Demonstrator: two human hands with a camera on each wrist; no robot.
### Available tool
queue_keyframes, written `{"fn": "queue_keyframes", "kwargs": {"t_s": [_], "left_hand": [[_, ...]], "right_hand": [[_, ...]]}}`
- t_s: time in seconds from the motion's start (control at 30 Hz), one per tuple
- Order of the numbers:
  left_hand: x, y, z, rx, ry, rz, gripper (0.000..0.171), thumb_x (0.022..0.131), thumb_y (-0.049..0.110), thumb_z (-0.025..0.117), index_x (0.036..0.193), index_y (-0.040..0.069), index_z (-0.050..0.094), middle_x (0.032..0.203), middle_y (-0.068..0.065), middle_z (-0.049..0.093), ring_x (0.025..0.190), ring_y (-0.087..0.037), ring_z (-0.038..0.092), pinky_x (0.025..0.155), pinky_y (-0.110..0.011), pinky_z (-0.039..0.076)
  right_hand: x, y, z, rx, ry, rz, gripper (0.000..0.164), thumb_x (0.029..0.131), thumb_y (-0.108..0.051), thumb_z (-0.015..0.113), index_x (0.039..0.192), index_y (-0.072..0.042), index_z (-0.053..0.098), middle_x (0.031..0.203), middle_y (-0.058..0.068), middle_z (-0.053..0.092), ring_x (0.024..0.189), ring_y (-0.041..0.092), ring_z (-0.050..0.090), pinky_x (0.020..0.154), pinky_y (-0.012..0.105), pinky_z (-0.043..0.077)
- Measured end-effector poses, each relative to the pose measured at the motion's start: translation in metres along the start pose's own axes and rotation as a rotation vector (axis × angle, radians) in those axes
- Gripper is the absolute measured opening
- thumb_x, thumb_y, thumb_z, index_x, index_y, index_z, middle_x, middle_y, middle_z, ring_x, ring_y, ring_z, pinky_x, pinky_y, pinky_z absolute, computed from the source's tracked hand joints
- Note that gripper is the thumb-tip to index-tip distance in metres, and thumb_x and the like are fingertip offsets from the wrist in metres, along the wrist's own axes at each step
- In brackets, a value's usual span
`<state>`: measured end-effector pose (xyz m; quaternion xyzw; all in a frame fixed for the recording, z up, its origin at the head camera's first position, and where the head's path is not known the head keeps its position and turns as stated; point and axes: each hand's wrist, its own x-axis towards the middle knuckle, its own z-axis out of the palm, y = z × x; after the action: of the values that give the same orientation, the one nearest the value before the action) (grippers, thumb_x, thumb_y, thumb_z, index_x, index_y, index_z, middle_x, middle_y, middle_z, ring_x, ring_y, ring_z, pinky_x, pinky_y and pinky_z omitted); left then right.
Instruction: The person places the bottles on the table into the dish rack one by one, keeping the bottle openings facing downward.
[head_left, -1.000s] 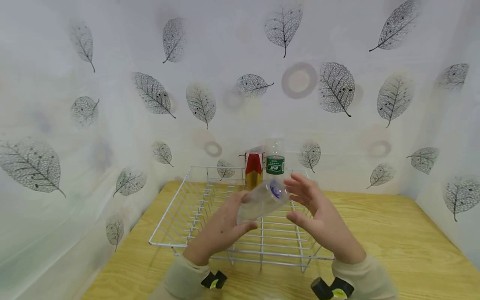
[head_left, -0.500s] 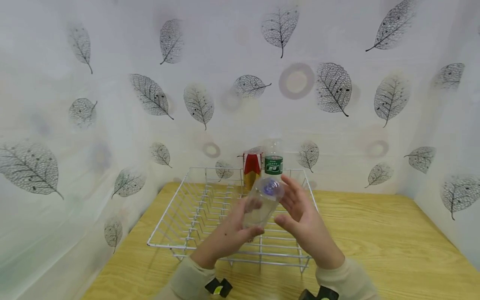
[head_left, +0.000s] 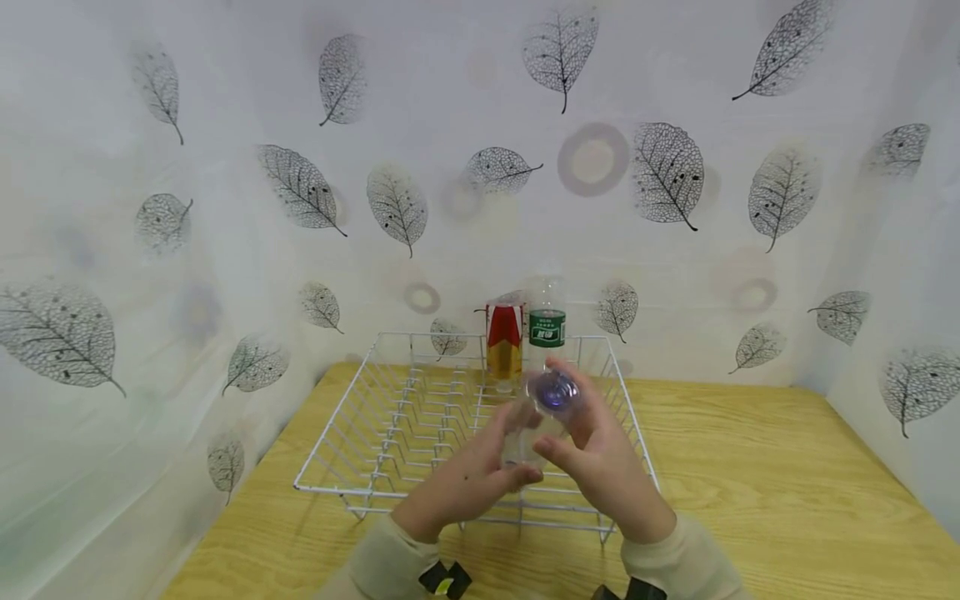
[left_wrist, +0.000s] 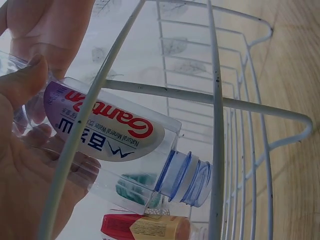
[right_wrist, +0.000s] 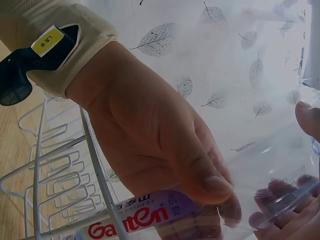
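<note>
Both hands hold a clear plastic water bottle [head_left: 553,390] with its rounded base up and towards the head camera. My left hand [head_left: 476,483] grips the bottle's side over the rack. Around the upper part, near the base, curls my right hand [head_left: 600,458], its fingers behind the bottle and its thumb in front. In the left wrist view, the bottle [left_wrist: 125,125] shows a purple and white Ganten label and an uncapped bluish threaded neck. The right wrist view shows the bottle's clear wall [right_wrist: 265,160], with fingers visible through it.
A white wire rack [head_left: 412,425] stands on the wood-grain table [head_left: 750,467]. At its back stand a red and gold bottle [head_left: 504,342] and a clear bottle with a green label [head_left: 547,327]. A leaf-patterned curtain [head_left: 480,217] surrounds the table.
The bottle has swung from leaning right to a steeper tilt, with its base now facing the head camera. My right hand has moved left and in around it; my left hand shifted slightly right.
</note>
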<state>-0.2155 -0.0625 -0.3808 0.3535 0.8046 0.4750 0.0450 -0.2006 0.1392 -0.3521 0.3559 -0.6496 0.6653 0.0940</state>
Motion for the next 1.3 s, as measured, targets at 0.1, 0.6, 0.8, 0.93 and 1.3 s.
{"fn": "queue_keyframes", "kwargs": {"t_s": [0.1,0.6,0.8,0.93,1.3], "left_hand": [[0.000,0.000,0.001,0.027,-0.001,0.000,0.075,0.100,0.041,0.061,0.159,0.029,0.016,0.151,-0.008,0.045,0.132,-0.024,0.050,0.105,-0.049,0.047],[0.001,0.005,-0.004,0.066,0.031,-0.046,0.083,0.095,0.042,0.071,0.159,0.041,0.018,0.152,0.000,0.045,0.125,-0.027,0.056,0.097,-0.050,0.051],[-0.001,0.005,-0.012,0.137,0.071,-0.037,0.085,0.095,0.037,0.072,0.160,0.038,0.018,0.155,0.005,0.042,0.138,-0.025,0.045,0.106,-0.060,0.041],[-0.002,0.004,-0.015,0.165,0.080,-0.024,0.082,0.096,0.041,0.070,0.161,0.034,0.020,0.157,0.001,0.041,0.141,-0.025,0.041,0.109,-0.059,0.038],[-0.006,-0.006,-0.024,0.224,0.065,-0.102,0.079,0.098,0.043,0.066,0.162,0.029,0.023,0.162,-0.002,0.032,0.145,-0.027,0.034,0.111,-0.058,0.035]], "right_hand": [[0.000,-0.001,0.000,-0.043,0.004,0.009,0.074,0.092,-0.005,0.074,0.155,-0.015,0.036,0.149,0.016,0.049,0.137,0.028,0.048,0.112,0.032,0.038],[0.001,-0.006,-0.008,-0.070,0.023,0.014,0.066,0.094,-0.008,0.072,0.152,-0.011,0.040,0.142,0.021,0.053,0.132,0.028,0.052,0.107,0.035,0.045],[0.002,-0.007,-0.015,-0.039,0.042,0.061,0.065,0.096,-0.011,0.071,0.152,-0.013,0.040,0.144,0.015,0.053,0.131,0.028,0.054,0.100,0.039,0.051],[0.002,-0.008,-0.020,-0.027,0.050,0.088,0.066,0.096,-0.011,0.071,0.153,-0.015,0.040,0.144,0.014,0.053,0.128,0.030,0.055,0.096,0.044,0.054],[0.002,-0.011,-0.030,-0.065,0.105,0.143,0.063,0.097,-0.007,0.068,0.153,-0.019,0.041,0.141,0.014,0.054,0.127,0.029,0.056,0.095,0.042,0.054]]}}
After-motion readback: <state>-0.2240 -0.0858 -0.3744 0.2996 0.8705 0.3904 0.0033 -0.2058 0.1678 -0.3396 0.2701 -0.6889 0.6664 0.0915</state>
